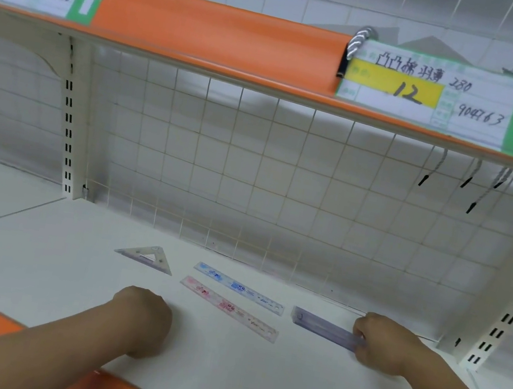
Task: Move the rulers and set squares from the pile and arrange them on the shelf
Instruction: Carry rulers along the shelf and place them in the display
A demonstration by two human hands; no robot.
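Observation:
On the white shelf (30, 264) lie a clear triangular set square (148, 257) at the left, then a blue patterned ruler (238, 288) and a pink patterned ruler (228, 307) side by side. To their right a purple translucent ruler (321, 326) rests flat, and my right hand (383, 343) grips its right end. My left hand (142, 320) rests on the shelf as a closed fist, below and between the set square and the pink ruler, with nothing visible in it. The pile is out of view.
A white wire grid (252, 173) backs the shelf. An upper shelf with an orange edge strip (208, 31) and price labels (437, 96) overhangs. Slotted uprights (68, 127) stand at both sides. Cords (476, 185) dangle at the upper right.

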